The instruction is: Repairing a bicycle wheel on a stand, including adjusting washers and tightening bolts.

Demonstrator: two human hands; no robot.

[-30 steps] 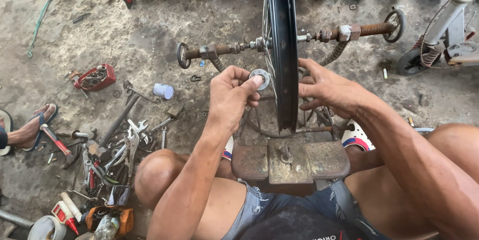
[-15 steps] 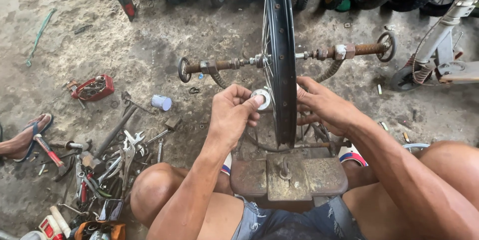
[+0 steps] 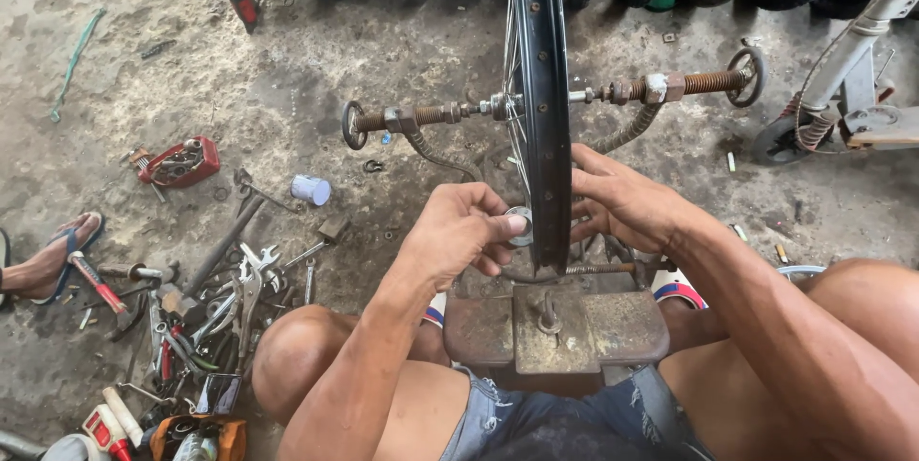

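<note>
The person sits over a rusty truing stand [image 3: 555,327] on the concrete floor [image 3: 383,49]; a black bicycle rim [image 3: 544,97] stands upright in it, edge-on to the camera, its axle carried between two threaded rods [image 3: 421,116].

The left hand [image 3: 459,231] is closed narrowly around a small round silver tool [image 3: 520,225], pinched between thumb and fingertips and pressed against the rim's left flank low down; the right hand [image 3: 622,202] lies on the opposite flank, fingers curled about the rim, so it holds the rim steady rather than gripping any tool; how tightly it grips cannot be told.

Risks, as a judgement: the tool looks small and its hold slight, so a slip off the spoke fitting could round it or jab the fingers against spokes; the right fingers sit close to the spokes and could be nipped if the wheel turns; loose pliers and spanners [image 3: 239,279] lie scattered just beside the left knee [image 3: 297,356], and a dropped part might vanish among them.
</note>
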